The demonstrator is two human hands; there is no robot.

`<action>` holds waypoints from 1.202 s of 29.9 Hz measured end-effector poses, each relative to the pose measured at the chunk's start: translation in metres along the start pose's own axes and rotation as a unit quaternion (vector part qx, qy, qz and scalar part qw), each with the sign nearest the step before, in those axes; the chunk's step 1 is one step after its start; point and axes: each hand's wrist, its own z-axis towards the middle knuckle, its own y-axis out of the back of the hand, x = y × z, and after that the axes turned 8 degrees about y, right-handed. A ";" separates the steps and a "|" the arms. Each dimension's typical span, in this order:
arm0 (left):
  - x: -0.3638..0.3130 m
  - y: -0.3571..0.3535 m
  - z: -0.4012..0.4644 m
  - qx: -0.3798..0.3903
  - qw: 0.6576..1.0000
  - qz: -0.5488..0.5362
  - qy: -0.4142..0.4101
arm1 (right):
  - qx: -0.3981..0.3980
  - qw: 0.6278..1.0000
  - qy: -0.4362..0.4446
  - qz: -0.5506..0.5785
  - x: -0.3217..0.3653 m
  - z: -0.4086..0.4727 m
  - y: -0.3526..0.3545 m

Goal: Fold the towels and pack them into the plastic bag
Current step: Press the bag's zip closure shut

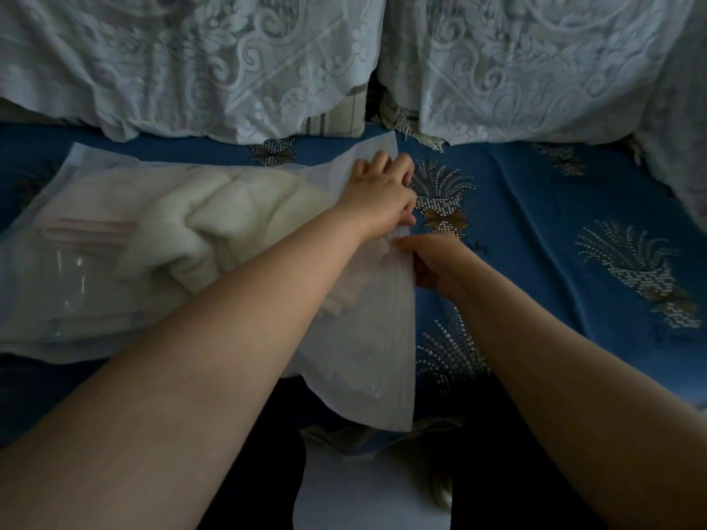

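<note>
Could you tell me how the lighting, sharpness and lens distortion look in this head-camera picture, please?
Head view: dim, bluish light, with the lower corners nearly black; small glare streaks on the plastic bag; the cream towel inside reads soft but legible; the left hand and right hand at the bag's opening are slightly blurred; wide-angle bending curves the lace-covered cushions toward the frame edges.

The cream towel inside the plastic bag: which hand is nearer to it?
Left. The left hand pinches the plastic bag right at the cream towel's edge; the right hand grips the bag's open edge farther right.
</note>
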 end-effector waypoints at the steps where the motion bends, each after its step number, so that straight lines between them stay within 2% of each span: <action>1: 0.001 -0.001 0.000 -0.012 1.000 -0.001 0.005 | 0.004 1.000 -0.006 -0.001 -0.001 -0.002 0.000; 13: 0.010 -0.004 0.005 -0.039 0.996 -0.020 0.079 | 0.034 0.998 -0.012 -0.041 -0.031 -0.029 0.007; 18: -0.003 0.000 0.001 -0.004 0.999 -0.023 0.043 | 0.035 0.998 0.006 -0.042 -0.040 -0.036 0.006; 20: -0.007 0.004 -0.006 0.039 0.998 -0.048 0.016 | 0.022 0.998 0.024 -0.052 -0.036 -0.032 0.007; 23: -0.015 0.011 -0.023 0.177 0.979 -0.103 -0.002 | -0.003 0.996 0.061 -0.069 -0.029 -0.027 0.009; 25: -0.018 0.013 -0.035 0.216 0.969 -0.117 -0.006 | -0.004 0.992 0.081 -0.097 -0.028 -0.028 0.010; 29: -0.015 0.012 -0.056 0.159 0.981 -0.112 0.018 | 0.018 0.990 0.084 -0.107 -0.031 -0.038 0.008; 36: -0.022 -0.001 -0.063 0.091 0.985 -0.144 0.038 | 0.029 0.999 0.007 -0.046 -0.044 -0.054 0.017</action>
